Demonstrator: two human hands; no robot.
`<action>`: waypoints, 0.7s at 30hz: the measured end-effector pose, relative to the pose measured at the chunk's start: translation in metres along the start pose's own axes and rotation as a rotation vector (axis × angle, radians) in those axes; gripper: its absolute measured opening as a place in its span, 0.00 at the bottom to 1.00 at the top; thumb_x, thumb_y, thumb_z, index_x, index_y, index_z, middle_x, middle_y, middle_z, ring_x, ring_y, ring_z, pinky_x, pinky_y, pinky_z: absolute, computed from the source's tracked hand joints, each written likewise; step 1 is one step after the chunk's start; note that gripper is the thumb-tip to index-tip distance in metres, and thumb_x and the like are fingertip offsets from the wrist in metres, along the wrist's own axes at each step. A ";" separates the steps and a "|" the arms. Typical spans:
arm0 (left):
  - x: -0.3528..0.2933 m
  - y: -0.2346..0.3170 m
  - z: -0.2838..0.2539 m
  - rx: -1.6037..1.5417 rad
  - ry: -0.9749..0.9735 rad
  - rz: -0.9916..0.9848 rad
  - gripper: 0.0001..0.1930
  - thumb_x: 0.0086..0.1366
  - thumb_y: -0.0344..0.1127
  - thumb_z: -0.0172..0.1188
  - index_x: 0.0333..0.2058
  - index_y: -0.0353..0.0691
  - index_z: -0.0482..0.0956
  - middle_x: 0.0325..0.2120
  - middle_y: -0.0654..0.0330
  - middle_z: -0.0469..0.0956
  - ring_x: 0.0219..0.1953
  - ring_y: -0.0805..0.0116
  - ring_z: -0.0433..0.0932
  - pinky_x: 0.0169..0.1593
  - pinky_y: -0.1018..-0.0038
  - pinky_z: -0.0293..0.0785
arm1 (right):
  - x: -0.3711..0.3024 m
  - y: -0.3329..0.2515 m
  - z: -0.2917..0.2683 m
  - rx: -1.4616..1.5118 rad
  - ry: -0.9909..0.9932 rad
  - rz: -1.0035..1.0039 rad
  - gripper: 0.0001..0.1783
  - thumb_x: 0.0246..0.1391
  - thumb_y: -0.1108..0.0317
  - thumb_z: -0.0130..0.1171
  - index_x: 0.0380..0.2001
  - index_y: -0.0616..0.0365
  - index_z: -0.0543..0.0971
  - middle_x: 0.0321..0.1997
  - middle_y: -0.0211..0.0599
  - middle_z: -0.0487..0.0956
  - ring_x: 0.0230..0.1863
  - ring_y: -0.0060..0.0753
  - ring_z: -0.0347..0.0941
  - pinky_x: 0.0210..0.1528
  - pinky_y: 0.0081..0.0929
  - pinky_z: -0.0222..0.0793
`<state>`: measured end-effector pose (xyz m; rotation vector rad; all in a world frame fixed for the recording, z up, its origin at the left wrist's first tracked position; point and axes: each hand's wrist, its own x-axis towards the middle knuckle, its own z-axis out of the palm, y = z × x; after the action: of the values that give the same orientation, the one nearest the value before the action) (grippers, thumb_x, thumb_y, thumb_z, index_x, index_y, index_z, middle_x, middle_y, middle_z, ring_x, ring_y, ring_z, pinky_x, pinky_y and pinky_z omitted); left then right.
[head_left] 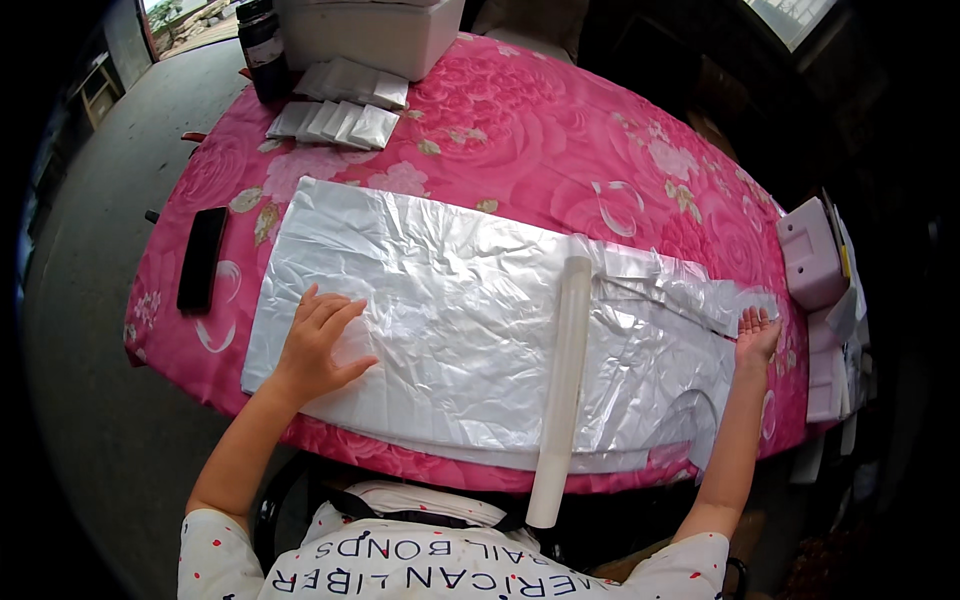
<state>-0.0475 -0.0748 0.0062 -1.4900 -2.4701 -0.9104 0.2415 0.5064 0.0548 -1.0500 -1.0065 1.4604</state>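
Note:
A stack of thin, shiny whitish plastic bags [450, 320] lies flat and crinkled across the near part of the table, with handle-like loops at its right end. Across the stack rests a pale, translucent tube [563, 390], its near end jutting past the table edge toward me. My left hand [325, 345] is over the left part of the bags, fingers spread and holding nothing; whether it touches the plastic I cannot tell. Beside the handle end, my right hand [757, 338] is palm up with its fingers stretched out, nothing visibly gripped.
A pink flowered cloth [490, 120] covers the table. Far left are folded silvery packets [340, 122], a dark jar [262, 50] and a white box [375, 35]. A black phone [202, 260] lies at the left, and a pale pink container [812, 255] stands at the right edge.

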 end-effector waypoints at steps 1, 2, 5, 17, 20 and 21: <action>-0.002 0.002 -0.002 0.018 0.033 0.037 0.33 0.46 0.43 0.66 0.52 0.39 0.68 0.43 0.59 0.72 0.51 0.60 0.67 0.63 0.54 0.48 | -0.031 0.009 0.002 -0.175 -0.113 -0.066 0.38 0.58 0.39 0.36 0.59 0.61 0.58 0.56 0.43 0.66 0.57 0.37 0.62 0.58 0.32 0.55; -0.001 0.003 -0.002 0.029 0.069 0.079 0.33 0.47 0.44 0.64 0.52 0.38 0.67 0.47 0.56 0.70 0.53 0.57 0.66 0.63 0.54 0.47 | -0.061 0.022 0.000 -0.366 -0.265 -0.168 0.35 0.60 0.42 0.34 0.57 0.61 0.62 0.56 0.41 0.67 0.57 0.35 0.62 0.57 0.31 0.55; 0.008 0.018 -0.002 0.033 -0.210 0.182 0.35 0.52 0.49 0.59 0.55 0.36 0.64 0.56 0.52 0.62 0.59 0.54 0.60 0.64 0.55 0.45 | -0.172 0.051 0.011 -0.783 -0.782 -0.402 0.35 0.60 0.43 0.37 0.57 0.62 0.63 0.60 0.43 0.64 0.62 0.39 0.58 0.60 0.32 0.52; -0.010 0.021 -0.022 0.057 -0.343 0.145 0.40 0.52 0.51 0.58 0.59 0.36 0.56 0.62 0.51 0.53 0.65 0.54 0.47 0.65 0.57 0.42 | -0.282 0.086 0.068 -1.061 -1.622 -0.944 0.41 0.54 0.39 0.40 0.62 0.57 0.56 0.68 0.45 0.50 0.69 0.49 0.40 0.68 0.41 0.34; -0.021 0.019 -0.030 0.049 -0.301 0.084 0.39 0.53 0.51 0.56 0.59 0.35 0.57 0.62 0.50 0.53 0.65 0.53 0.48 0.65 0.57 0.43 | -0.339 0.097 0.127 -0.942 -1.867 -1.085 0.40 0.54 0.39 0.40 0.61 0.58 0.58 0.66 0.43 0.54 0.69 0.47 0.40 0.68 0.41 0.36; -0.026 0.017 -0.032 0.058 -0.280 0.078 0.38 0.54 0.52 0.55 0.59 0.35 0.57 0.61 0.50 0.54 0.65 0.52 0.48 0.64 0.57 0.44 | -0.362 0.102 0.143 -0.803 -1.990 -1.056 0.39 0.54 0.40 0.40 0.60 0.59 0.59 0.66 0.44 0.56 0.69 0.47 0.41 0.67 0.41 0.37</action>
<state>-0.0267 -0.1070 0.0296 -1.7881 -2.5758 -0.6487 0.1099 0.1265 0.0316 1.0256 -2.9357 0.6965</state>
